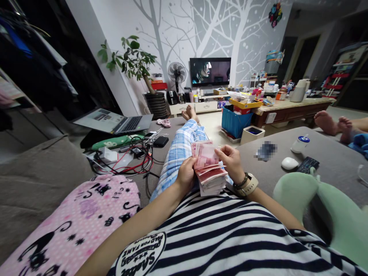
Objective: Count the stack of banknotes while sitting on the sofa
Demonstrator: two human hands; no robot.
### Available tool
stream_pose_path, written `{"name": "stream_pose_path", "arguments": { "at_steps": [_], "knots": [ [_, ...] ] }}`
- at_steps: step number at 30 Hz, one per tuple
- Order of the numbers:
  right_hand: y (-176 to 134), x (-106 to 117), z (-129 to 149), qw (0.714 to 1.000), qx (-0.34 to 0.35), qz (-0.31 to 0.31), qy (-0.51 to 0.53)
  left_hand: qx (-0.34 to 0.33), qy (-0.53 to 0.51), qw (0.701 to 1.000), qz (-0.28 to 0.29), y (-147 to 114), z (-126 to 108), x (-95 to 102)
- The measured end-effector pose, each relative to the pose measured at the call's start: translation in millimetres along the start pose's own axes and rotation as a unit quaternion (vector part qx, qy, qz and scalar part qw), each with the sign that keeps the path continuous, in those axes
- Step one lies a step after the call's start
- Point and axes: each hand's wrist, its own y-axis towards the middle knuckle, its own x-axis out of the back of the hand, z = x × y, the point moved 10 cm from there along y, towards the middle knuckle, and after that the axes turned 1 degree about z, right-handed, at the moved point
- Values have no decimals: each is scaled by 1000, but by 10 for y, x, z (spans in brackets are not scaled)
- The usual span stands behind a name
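Note:
My left hand [186, 172] is closed around a thick stack of red banknotes [212, 178], its thumb lying over the near-left side. The stack is bent, with several loose edges fanning toward my striped shirt [201, 234]. Thumb and fingers of my right hand [232, 161] pinch the upper right corner of a banknote [207, 155] that stands up from the stack. Both hands are above my lap, over blue checked trousers [175, 153]. A bead bracelet and a pale watch [249, 186] are on my right wrist.
To the left lie an open laptop [129, 124], tangled cables [143, 157] and a pink cat-print cushion [94, 214]. On the right are a green neck pillow [290, 193], a white mouse [289, 164], a small keyboard [308, 165] and a lidded jar [299, 144]. Another person's feet [326, 122] rest farther right.

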Motion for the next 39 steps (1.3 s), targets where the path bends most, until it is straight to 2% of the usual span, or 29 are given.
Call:
{"name": "stream_pose_path", "arguments": {
  "at_steps": [9,14,21,39],
  "knots": [
    [-10,-27,14,1000,0,6,29,-3,-8,1000,-5,6,22,28],
    [-30,24,89,1000,1,-20,19,0,-24,999,-22,-3,9,31],
    [-69,-5,233,998,34,-4,52,15,-49,998,-39,35,73,94],
    [-72,-14,243,998,35,2,42,2,-30,999,-16,45,26,71]
  ]
}}
